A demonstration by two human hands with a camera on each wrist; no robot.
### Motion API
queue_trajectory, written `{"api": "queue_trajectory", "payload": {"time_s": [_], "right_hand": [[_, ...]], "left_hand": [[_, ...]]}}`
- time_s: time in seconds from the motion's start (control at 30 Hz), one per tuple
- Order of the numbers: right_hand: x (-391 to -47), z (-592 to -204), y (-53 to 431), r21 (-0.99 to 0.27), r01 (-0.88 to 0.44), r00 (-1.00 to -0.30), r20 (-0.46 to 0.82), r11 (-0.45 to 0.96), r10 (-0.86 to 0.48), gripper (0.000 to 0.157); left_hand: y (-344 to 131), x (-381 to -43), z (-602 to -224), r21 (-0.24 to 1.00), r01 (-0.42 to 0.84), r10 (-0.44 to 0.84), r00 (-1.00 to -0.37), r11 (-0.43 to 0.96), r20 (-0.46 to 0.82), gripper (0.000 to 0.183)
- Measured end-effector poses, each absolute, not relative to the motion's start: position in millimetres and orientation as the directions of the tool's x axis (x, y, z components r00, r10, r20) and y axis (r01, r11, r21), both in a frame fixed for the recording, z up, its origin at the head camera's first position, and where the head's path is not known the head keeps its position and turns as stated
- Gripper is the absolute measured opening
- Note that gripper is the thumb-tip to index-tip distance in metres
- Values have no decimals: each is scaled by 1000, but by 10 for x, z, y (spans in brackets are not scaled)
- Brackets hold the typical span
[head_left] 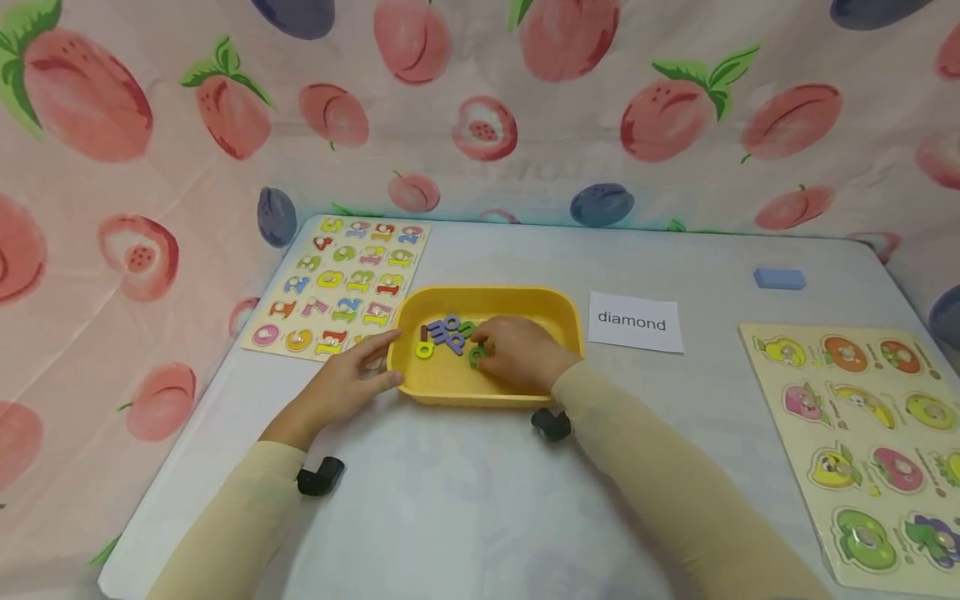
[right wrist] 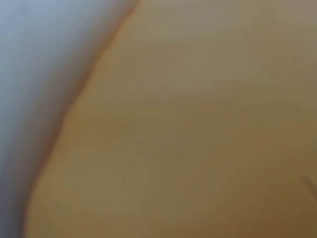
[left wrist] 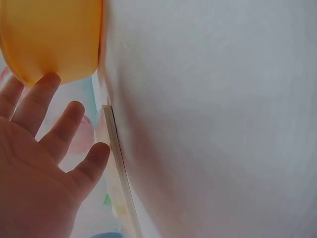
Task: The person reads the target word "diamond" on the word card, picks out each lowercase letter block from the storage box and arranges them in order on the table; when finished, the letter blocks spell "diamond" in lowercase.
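Yellow tray [head_left: 450, 392] in the middle of a white table [head_left: 465, 517], a small heap of foam letters [head_left: 448, 333] inside it: purple ones bunched together, a yellow ring-shaped one [head_left: 424, 350] at their left with a brown piece just above it, a green one [head_left: 477, 357] at their right. Right hand [head_left: 517, 354] down inside the tray, fingers bent over the green letter and touching it; cannot tell whether actually pinching it, since the fingertips hide the contact and the right wrist view gives only a blur of yellow tray wall. Left hand [head_left: 352, 379] outside the tray at its left wall, fingers straight and spread, tips resting against the yellow side; in the left wrist view, fingers [left wrist: 37, 101] extended with 1 tip on the tray's rounded corner [left wrist: 49, 39], nothing held. Number puzzle board [head_left: 337, 283] to the left of the tray, its near corner under the left hand's fingers. White card [head_left: 634, 322] reading "diamond" just to the right of the tray. Small blue block [head_left: 780, 278] farther right and toward the back, well apart from the tray. Fruit puzzle board [head_left: 862, 442] along the table's right edge. Peach-print cloth [head_left: 150, 167] behind and beside the table.
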State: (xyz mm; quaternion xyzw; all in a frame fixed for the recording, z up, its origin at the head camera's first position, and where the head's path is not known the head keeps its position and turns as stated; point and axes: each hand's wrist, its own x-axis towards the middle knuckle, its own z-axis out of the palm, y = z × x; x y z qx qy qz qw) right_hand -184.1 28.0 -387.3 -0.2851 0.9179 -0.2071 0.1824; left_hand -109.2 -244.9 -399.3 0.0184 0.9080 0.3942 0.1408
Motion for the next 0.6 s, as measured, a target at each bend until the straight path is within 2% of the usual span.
{"api": "queue_trajectory", "payload": {"time_s": [0.23,0.47,0.6], "right_hand": [[-1822,-3727,544,-500,-423,-793,-199,756,-576,37],[-1788,-3602,938,-506,-486,-806,-56,713,-590,35],[-1770,-3520,1169,-505,-479,-828,-13,718,-561,38]], "left_hand": [[-2438,-1091,-3991,722,-79,144,-959,688,-242,73],[-2438,-1081,-3991,727,-72,146,-962,683,-231,73],[-2428,-1081,-3987,734,-73,145,-963,675,-229,73]]}}
